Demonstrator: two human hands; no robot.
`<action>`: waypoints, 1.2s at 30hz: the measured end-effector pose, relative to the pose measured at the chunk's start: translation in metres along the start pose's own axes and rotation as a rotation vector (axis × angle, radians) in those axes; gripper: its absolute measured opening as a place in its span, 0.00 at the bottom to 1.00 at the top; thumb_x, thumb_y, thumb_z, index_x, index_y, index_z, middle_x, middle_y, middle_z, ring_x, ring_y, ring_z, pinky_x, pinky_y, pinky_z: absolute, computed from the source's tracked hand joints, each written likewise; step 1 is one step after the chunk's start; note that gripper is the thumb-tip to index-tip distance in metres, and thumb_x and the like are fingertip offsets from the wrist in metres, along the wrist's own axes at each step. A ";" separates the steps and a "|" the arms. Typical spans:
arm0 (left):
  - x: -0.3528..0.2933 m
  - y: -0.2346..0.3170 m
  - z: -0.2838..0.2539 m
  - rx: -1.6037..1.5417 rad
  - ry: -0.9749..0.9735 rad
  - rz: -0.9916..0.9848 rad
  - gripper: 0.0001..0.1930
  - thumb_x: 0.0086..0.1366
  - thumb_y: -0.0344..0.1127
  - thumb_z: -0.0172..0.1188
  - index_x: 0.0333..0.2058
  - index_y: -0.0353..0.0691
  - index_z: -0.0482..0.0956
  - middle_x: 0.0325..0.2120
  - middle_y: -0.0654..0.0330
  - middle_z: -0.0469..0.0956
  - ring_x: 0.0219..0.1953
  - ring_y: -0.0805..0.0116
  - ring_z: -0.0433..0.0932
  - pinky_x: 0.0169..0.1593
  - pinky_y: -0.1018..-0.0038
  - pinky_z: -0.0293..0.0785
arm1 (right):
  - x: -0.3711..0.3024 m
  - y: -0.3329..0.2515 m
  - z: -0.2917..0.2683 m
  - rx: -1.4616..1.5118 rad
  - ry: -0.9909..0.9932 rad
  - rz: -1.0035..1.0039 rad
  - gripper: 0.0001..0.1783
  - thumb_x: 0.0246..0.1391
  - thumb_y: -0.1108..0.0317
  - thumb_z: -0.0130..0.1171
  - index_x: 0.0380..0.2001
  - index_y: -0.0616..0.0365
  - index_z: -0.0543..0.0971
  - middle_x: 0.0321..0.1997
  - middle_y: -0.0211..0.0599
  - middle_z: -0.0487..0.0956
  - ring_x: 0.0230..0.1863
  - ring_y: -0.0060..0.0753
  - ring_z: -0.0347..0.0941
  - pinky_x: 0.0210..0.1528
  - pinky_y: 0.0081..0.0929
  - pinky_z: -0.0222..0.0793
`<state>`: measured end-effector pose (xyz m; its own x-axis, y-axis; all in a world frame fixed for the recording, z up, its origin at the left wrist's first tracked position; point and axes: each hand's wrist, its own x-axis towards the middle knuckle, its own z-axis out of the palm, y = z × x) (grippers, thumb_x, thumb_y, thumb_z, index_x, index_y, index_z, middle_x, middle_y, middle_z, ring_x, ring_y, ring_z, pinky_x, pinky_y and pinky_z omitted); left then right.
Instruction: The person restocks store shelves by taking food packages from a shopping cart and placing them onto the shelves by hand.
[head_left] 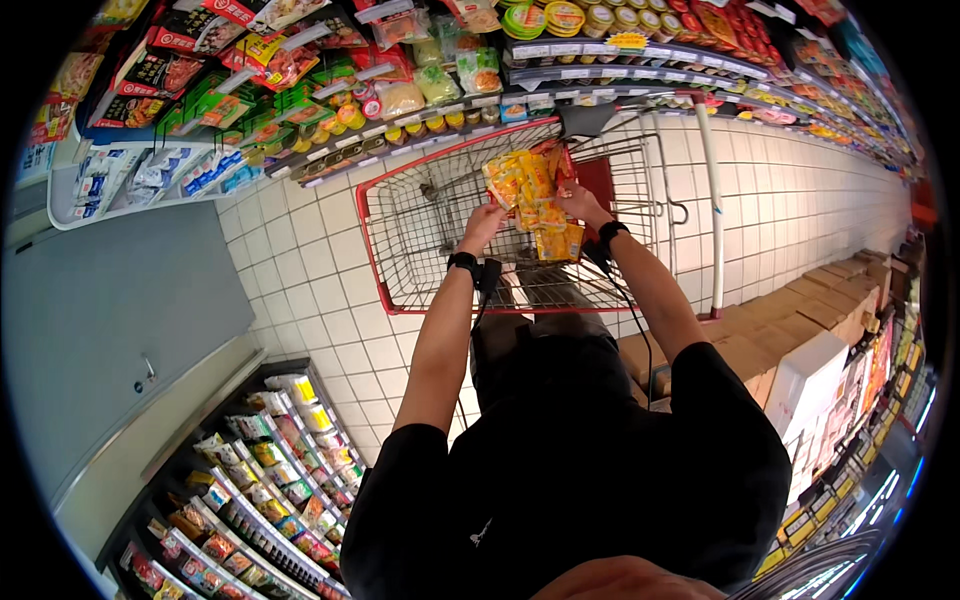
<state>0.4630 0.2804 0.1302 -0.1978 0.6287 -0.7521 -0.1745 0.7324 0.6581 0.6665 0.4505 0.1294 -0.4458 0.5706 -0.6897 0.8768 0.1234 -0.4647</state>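
A bunch of yellow packets, with some red and orange on them, is between my two hands, over the basket of a shopping cart. My left hand is closed at the lower left edge of the bunch. On its other side my right hand grips the packets near a red-orange packet. Below them, another yellow packet is over the cart's wire mesh; whether it hangs from the bunch or lies apart I cannot tell. My fingertips are partly hidden by the packets.
Shelves of packaged food run along the far side, close to the cart. A grey door stands at the left. Another stocked shelf is at the near left. Cardboard boxes line the right. A white post rises beside the cart.
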 end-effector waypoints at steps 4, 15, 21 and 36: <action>0.013 -0.019 -0.002 -0.129 0.000 -0.108 0.17 0.69 0.42 0.54 0.47 0.33 0.77 0.38 0.58 0.82 0.38 0.69 0.80 0.41 0.70 0.75 | 0.043 0.028 0.022 -0.002 0.053 0.082 0.38 0.52 0.50 0.61 0.62 0.56 0.66 0.56 0.54 0.76 0.55 0.53 0.75 0.53 0.40 0.72; 0.054 -0.075 0.025 -0.380 0.052 -0.218 0.14 0.66 0.40 0.55 0.43 0.35 0.77 0.35 0.60 0.82 0.35 0.71 0.80 0.36 0.77 0.71 | 0.120 0.066 0.028 0.036 -0.061 0.026 0.40 0.51 0.49 0.57 0.65 0.57 0.62 0.62 0.53 0.70 0.63 0.56 0.66 0.64 0.49 0.59; 0.052 -0.087 0.035 -0.404 0.130 -0.192 0.13 0.66 0.40 0.55 0.41 0.36 0.78 0.34 0.61 0.83 0.31 0.75 0.79 0.34 0.79 0.71 | 0.143 0.056 0.042 -0.088 -0.145 0.169 0.41 0.51 0.49 0.58 0.66 0.49 0.61 0.75 0.47 0.49 0.74 0.57 0.45 0.69 0.62 0.44; 0.033 -0.097 0.054 -0.354 0.122 -0.261 0.14 0.66 0.41 0.55 0.42 0.36 0.78 0.38 0.58 0.82 0.35 0.72 0.80 0.39 0.77 0.71 | 0.134 0.062 0.044 -0.001 -0.011 0.058 0.39 0.41 0.47 0.65 0.58 0.52 0.71 0.54 0.44 0.78 0.59 0.49 0.72 0.58 0.56 0.61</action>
<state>0.5258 0.2450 0.0396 -0.2120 0.3842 -0.8986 -0.5485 0.7142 0.4348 0.6537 0.4991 -0.0161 -0.3960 0.5680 -0.7215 0.9015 0.0911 -0.4230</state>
